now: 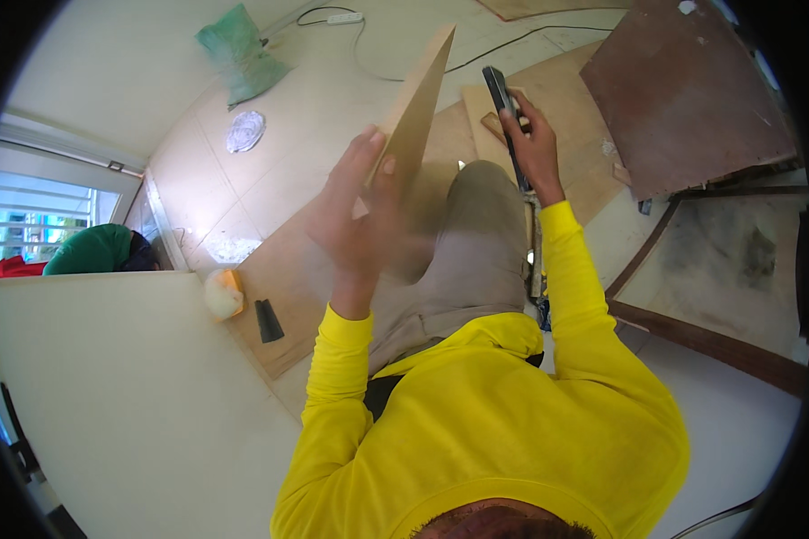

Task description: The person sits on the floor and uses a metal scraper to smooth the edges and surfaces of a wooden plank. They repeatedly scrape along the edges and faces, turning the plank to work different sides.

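Observation:
A pale wooden board stands tilted on edge in front of me, its far end narrowing upward. My left hand is closed on the board's near end, blurred by motion. To the right, my right hand wraps round a long, narrow black tool, held upright; its exact kind cannot be made out. A gap lies between the tool and the board. Behind the tool, a flat pale wood piece lies on the brown sheet covering the floor. My bent knee is beneath the hands.
A brown cabinet panel and an open dark-framed box stand at right. On the left are a white-and-orange container, a dark flat piece, a crumpled white bundle and a green sack. Someone in green bends beyond a white panel.

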Demonstrator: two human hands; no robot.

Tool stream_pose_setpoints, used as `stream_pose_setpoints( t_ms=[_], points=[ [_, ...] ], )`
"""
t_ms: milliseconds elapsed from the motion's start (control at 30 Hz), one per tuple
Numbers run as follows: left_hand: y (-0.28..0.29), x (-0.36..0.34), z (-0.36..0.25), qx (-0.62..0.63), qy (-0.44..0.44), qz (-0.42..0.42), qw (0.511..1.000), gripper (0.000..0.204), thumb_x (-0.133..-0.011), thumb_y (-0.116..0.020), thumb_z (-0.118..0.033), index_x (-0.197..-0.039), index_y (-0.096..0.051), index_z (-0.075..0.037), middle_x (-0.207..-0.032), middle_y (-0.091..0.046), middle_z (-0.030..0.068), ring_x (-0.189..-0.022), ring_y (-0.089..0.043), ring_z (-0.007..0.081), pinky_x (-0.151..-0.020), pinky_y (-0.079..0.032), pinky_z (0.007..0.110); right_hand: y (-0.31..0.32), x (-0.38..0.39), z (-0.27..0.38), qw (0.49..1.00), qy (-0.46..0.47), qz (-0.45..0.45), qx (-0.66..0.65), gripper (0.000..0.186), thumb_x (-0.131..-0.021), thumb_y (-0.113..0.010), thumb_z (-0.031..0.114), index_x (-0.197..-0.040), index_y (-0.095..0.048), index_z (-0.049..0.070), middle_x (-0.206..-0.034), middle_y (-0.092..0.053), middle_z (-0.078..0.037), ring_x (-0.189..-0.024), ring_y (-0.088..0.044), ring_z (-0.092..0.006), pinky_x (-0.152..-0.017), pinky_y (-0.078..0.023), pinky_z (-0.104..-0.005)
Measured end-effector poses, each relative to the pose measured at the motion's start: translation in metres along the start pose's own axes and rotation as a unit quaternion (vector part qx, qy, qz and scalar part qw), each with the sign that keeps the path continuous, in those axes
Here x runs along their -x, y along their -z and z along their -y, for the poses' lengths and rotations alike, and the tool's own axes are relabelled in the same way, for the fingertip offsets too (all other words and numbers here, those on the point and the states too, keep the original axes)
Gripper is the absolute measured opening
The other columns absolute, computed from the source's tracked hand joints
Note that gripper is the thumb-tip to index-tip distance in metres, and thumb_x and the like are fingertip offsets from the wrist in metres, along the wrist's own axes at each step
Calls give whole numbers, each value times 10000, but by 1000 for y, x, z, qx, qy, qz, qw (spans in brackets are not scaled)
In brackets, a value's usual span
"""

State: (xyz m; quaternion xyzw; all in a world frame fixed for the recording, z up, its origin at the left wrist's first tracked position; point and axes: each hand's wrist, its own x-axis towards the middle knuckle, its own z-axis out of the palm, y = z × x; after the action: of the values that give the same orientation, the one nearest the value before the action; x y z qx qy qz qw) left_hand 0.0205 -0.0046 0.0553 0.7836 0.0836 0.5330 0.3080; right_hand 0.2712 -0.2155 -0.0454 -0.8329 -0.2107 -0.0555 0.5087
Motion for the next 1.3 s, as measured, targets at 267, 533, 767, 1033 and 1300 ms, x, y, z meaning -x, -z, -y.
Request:
stream_pose_setpoints(
  t_ms=[267,533,767,1033,1300],
  points=[
    [13,-49,-3,-63,44,59,995,158,-1030,-945,-90,-1186,-946,-68,-1067,-931,100,-831,-828,158,-763,-613,286,-62,69,-2,951,-129,58,-274,566,-1227,-743,334,-1745,-654,121,-1154,-733,-33,-857,-696,-86,-690,-606,-271],
    [7,-109,-9,-256,3,242,936,281,-1075,-872,-364,-1224,-970,-146,-942,-911,101,-770,-842,247,-745,-631,380,-103,86,-24,836,-225,29,-500,585,-1271,-644,362,-1782,-570,85,-1113,-740,-30,-826,-748,-122,-707,-644,-303],
    [-62,-176,29,-354,-89,368,855,399,-1128,-770,-449,-1294,-946,-131,-963,-901,168,-887,-855,417,-897,-675,517,-113,121,-54,830,-303,59,-465,589,-1270,-643,348,-1786,-567,75,-1022,-722,-13,-753,-710,-112,-683,-598,-293],
    [-140,-217,46,-271,-47,422,864,530,-1190,-669,-508,-1318,-911,-54,-1046,-892,234,-1029,-849,464,-995,-658,558,-114,124,-58,839,-249,61,-480,642,-1269,-651,379,-1803,-523,46,-1028,-716,-20,-804,-734,-119,-680,-627,-305],
    [-115,-188,77,-150,-138,377,904,493,-1179,-709,-475,-1207,-907,-25,-1177,-873,299,-1136,-858,473,-966,-645,582,-123,122,-72,850,-253,83,-455,623,-1257,-669,387,-1797,-554,96,-1005,-725,-16,-785,-746,-126,-669,-642,-307]
  ],
)
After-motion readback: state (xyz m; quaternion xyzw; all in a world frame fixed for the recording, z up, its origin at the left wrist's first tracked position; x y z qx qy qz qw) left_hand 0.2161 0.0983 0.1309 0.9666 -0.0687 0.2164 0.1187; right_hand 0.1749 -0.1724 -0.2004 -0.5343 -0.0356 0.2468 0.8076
